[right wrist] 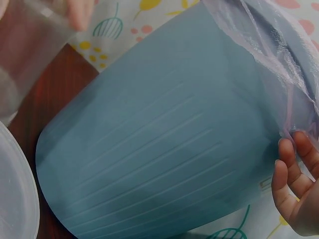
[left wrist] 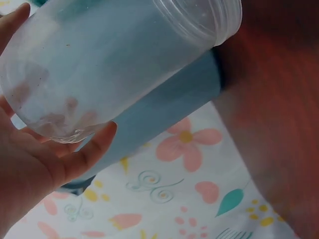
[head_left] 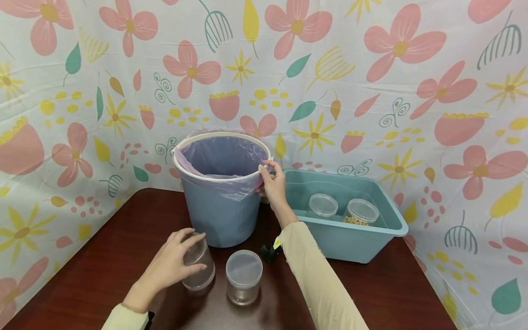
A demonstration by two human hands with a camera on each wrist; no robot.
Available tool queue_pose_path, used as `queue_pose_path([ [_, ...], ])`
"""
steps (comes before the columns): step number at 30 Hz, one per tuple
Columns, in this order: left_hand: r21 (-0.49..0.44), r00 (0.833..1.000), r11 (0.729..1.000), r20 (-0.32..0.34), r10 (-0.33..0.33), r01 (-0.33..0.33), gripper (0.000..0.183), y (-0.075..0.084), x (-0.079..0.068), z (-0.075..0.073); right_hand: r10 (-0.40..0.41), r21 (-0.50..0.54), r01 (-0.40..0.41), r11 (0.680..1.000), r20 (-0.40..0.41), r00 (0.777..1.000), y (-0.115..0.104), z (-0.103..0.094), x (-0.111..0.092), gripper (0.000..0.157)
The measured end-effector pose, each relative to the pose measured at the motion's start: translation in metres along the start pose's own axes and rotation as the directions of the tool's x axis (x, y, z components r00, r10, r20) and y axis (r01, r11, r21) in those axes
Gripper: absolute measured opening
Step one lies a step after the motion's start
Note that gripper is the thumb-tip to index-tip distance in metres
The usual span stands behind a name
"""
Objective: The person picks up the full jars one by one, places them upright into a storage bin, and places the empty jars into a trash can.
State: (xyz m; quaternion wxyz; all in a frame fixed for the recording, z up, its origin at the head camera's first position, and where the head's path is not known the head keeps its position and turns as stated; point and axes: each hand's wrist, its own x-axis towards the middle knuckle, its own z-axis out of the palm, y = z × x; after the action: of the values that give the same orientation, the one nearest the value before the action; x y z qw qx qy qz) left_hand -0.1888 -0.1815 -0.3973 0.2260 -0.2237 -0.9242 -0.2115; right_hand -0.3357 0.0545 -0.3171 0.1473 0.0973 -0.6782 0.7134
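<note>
My left hand (head_left: 175, 256) holds a clear plastic jar (head_left: 200, 268) mouth down, fingers and thumb around its base end. In the left wrist view, the threaded neck of the jar (left wrist: 114, 64) shows, with no lid on it. Whether its rim touches the table cannot be seen. With my right hand (head_left: 274, 185) I pinch the pinkish clear bin liner (right wrist: 294, 107) at the right rim of a blue bucket (head_left: 222, 211). The liner is folded over the white rim. Between my arms stands a second clear jar (head_left: 243, 279), upright with its lid on.
At the right, a blue-green plastic tub (head_left: 346, 238) holds two lidded jars; one jar (head_left: 359, 213) has yellowish kernels inside. A small black object (head_left: 270, 253) with a yellow tag is beside my right sleeve. Flowered cloth (head_left: 288, 82) hangs behind the dark red table (head_left: 136, 229).
</note>
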Motion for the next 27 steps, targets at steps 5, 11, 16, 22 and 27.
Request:
queue_pose_path([
  [5, -0.026, 0.993, 0.999, -0.118, 0.026, -0.029, 0.064, 0.003, 0.006, -0.02, 0.005, -0.001, -0.005, 1.0, 0.0, 1.0, -0.001, 0.001, 0.0, 0.031],
  [11, -0.069, 0.971, 0.996, -0.237, 0.032, -0.049, 0.066, 0.012, 0.014, -0.052, 0.007, -0.003, -0.007, 1.0, -0.002, 1.0, 0.0, 0.002, 0.0, 0.029],
  [16, -0.048, 0.949, 0.995, -0.307, 0.073, -0.092, 0.064, 0.022, 0.024, -0.078, 0.005, -0.01, -0.005, 1.0, -0.008, 1.0, -0.001, 0.001, 0.001, 0.028],
  [22, -0.021, 0.934, 0.989, -0.332, 0.131, -0.147, 0.061, 0.032, 0.041, -0.107, 0.02, 0.004, -0.02, 1.0, 0.009, 1.0, -0.002, -0.001, 0.001, 0.032],
  [27, -0.031, 0.915, 0.98, -0.365, 0.171, -0.196, 0.059, 0.035, 0.06, -0.13, 0.016, 0.005, -0.016, 1.0, 0.006, 1.0, -0.013, 0.0, -0.006, 0.029],
])
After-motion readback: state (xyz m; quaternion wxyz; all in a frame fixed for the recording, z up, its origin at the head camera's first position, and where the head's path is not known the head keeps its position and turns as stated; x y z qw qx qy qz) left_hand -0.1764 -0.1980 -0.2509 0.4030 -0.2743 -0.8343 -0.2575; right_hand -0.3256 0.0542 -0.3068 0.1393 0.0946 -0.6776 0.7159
